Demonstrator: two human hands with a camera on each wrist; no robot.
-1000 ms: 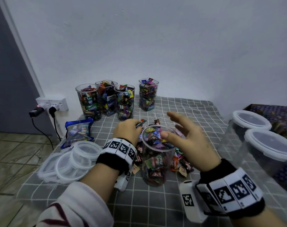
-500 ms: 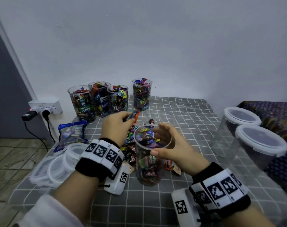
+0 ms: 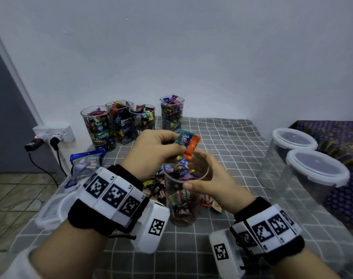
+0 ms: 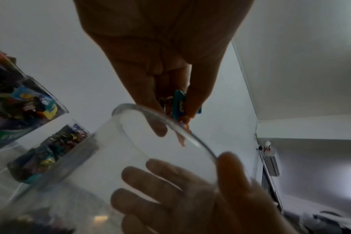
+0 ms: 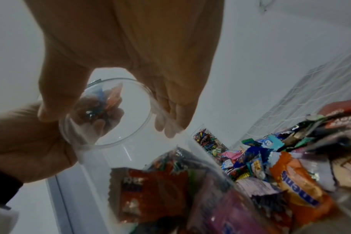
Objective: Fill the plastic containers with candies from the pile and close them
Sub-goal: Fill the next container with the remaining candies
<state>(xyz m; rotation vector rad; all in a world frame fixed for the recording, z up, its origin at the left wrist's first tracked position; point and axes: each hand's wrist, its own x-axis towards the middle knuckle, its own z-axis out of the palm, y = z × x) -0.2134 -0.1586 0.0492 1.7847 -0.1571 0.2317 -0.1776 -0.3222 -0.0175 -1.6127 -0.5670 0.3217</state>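
Observation:
A clear plastic container (image 3: pixel 181 200), mostly full of wrapped candies, stands on the checked cloth in front of me. My right hand (image 3: pixel 205 178) grips its rim, thumb on the near side, fingers round the far side (image 5: pixel 166 110). My left hand (image 3: pixel 157 150) hovers just above the opening and pinches several candies (image 3: pixel 188 143), a teal one and an orange one among them (image 4: pixel 179 107). The candy pile (image 3: pixel 155 186) lies behind and beside the container, partly hidden by my hands (image 5: pixel 270 161).
Several open containers full of candies (image 3: pixel 119 123) stand by the wall. Loose lids (image 3: pixel 54 208) and a blue candy bag (image 3: pixel 85 164) lie at the left. Two lidded empty containers (image 3: pixel 312 174) stand at the right. A socket with plugs (image 3: pixel 52 135) is on the left wall.
My left hand has risen from the pile with candies and come over the container's mouth. My right hand has gone from open above the container to gripping its rim.

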